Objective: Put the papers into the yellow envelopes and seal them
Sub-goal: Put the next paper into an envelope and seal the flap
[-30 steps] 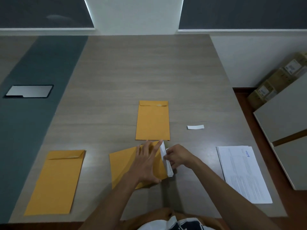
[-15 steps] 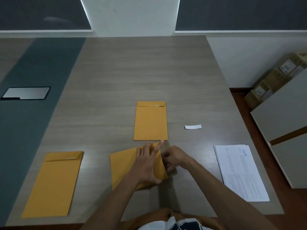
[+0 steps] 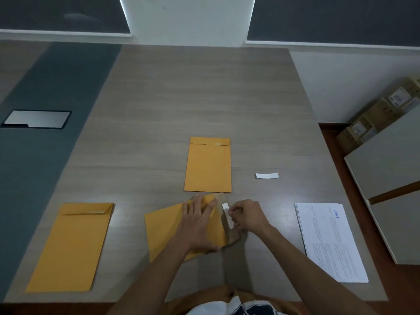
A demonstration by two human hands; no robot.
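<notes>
The left hand presses flat, fingers spread, on the middle yellow envelope lying tilted at the near centre of the table. The right hand pinches a white strip at that envelope's open flap. The papers lie to the right.

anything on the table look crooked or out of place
Mostly tidy. The envelope under the left hand lies askew, while the other two envelopes lie straighter. A loose white strip sits alone right of the far envelope, like a peeled backing.
</notes>
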